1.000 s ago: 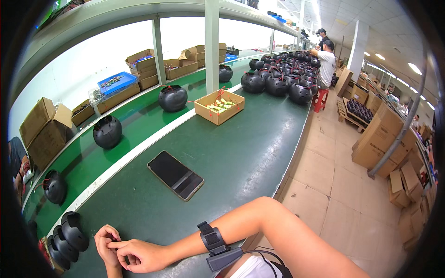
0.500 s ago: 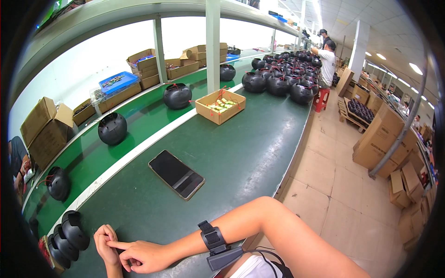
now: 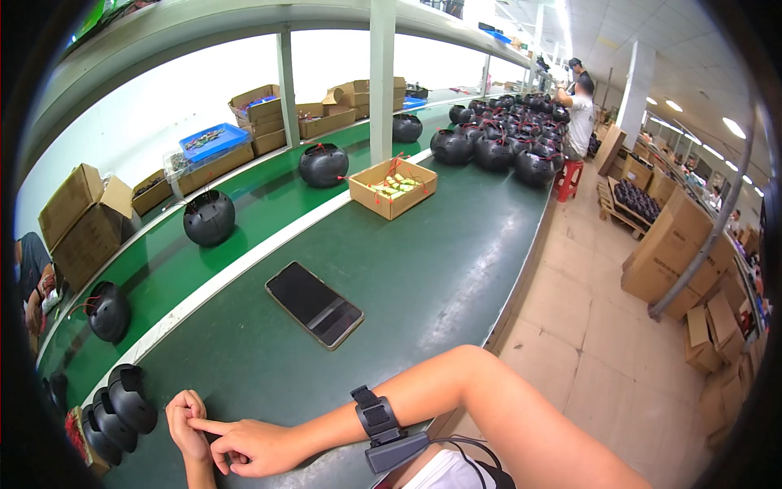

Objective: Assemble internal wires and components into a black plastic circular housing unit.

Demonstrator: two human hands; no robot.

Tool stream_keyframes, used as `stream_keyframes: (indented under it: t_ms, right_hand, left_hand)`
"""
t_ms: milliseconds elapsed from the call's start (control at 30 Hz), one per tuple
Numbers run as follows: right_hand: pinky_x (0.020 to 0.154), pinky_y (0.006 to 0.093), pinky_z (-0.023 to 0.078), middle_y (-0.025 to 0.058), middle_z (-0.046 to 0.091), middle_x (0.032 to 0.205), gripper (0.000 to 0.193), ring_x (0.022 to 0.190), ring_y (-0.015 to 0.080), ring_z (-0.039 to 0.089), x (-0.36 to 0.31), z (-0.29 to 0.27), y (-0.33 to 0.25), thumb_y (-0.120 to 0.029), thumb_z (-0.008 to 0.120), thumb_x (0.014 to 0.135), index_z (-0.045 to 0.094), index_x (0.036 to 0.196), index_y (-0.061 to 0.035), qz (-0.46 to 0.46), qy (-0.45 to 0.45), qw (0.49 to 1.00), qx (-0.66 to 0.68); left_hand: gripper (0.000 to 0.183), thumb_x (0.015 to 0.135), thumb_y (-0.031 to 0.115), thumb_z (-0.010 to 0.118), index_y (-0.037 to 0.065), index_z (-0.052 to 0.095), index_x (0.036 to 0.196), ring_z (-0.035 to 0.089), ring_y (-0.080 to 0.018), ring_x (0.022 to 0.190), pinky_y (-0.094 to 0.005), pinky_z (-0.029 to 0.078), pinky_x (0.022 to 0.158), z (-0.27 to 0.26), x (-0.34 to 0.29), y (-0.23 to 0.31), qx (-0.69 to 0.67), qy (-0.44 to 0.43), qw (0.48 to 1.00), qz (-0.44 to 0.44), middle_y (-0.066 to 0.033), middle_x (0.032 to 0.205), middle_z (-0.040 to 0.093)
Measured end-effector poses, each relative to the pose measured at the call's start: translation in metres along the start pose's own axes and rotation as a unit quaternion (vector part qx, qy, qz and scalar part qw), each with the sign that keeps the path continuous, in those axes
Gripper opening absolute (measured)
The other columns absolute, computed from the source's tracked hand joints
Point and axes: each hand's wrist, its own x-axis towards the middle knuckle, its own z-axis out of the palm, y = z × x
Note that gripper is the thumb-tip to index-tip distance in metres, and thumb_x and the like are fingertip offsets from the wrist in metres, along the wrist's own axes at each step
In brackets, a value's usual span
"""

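Dark green belting (image 3: 456,269) is bearing both hands at its near edge. The left hand (image 3: 187,424) is being kept loosely curled around nothing, while it is being touched by the extended forefinger of the right hand (image 3: 252,447), otherwise clenched and empty. Stacked black half-shells (image 3: 122,407) are lying just left of them, nearer the left hand. Beyond, an open cardboard box (image 3: 393,187) is holding small green and yellow pieces.

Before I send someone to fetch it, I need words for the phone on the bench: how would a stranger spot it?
Start at the long dark green workbench running away from the person's hands. The phone lies flat near its middle, ahead of the right hand. It is the only thin, glossy black rectangle there; its neighbours are round black shells and an open cardboard box.
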Motion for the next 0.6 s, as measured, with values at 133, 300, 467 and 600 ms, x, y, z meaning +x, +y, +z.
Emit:
stream_keyframes:
  t_ms: [133,300,467,600]
  right_hand:
    - [0.060,0.0308,0.049,0.0240,0.028,0.145,0.010,0.060,0.0194,0.060,0.0014,0.0033,0.0026,-0.001,0.055,0.074,0.059,0.067,-0.0064,-0.005,0.008,1.000,0.004]
    - [0.060,0.0308,0.049,0.0232,0.027,0.146,0.010,0.060,0.0190,0.060,0.0015,0.0003,-0.0035,-0.001,0.055,0.075,0.058,0.067,-0.0064,0.012,-0.003,1.000,0.006]
    - [0.061,0.0311,0.049,0.0233,0.026,0.146,0.010,0.060,0.0186,0.061,0.0005,0.0001,-0.0014,0.000,0.054,0.074,0.058,0.067,-0.0057,0.009,-0.002,1.000,0.004]
    - [0.061,0.0312,0.049,0.0236,0.025,0.146,0.010,0.060,0.0189,0.061,-0.0015,0.0004,0.0008,0.000,0.054,0.074,0.058,0.068,-0.0057,0.009,-0.003,1.000,0.011]
  left_hand:
    - [0.020,0.072,0.013,0.037,0.006,0.031,0.055,0.026,-0.0098,0.051,-0.0258,0.019,0.046,-0.0006,-0.0003,-0.0005,0.001,0.005,1.000,-0.001,-0.0029,0.054,0.032]
    - [0.021,0.073,0.014,0.037,0.006,0.030,0.054,0.025,-0.0095,0.051,-0.0261,0.019,0.046,-0.0007,0.0015,0.0021,0.009,-0.006,1.000,0.001,-0.0024,0.053,0.031]
    - [0.021,0.072,0.015,0.037,0.007,0.030,0.054,0.025,-0.0092,0.050,-0.0263,0.018,0.046,0.0007,0.0013,0.0008,0.014,-0.005,1.000,-0.001,-0.0018,0.053,0.031]
    - [0.021,0.072,0.016,0.037,0.007,0.030,0.054,0.025,-0.0091,0.050,-0.0264,0.018,0.046,0.0036,0.0008,0.0001,0.013,0.001,1.000,-0.003,-0.0015,0.052,0.031]
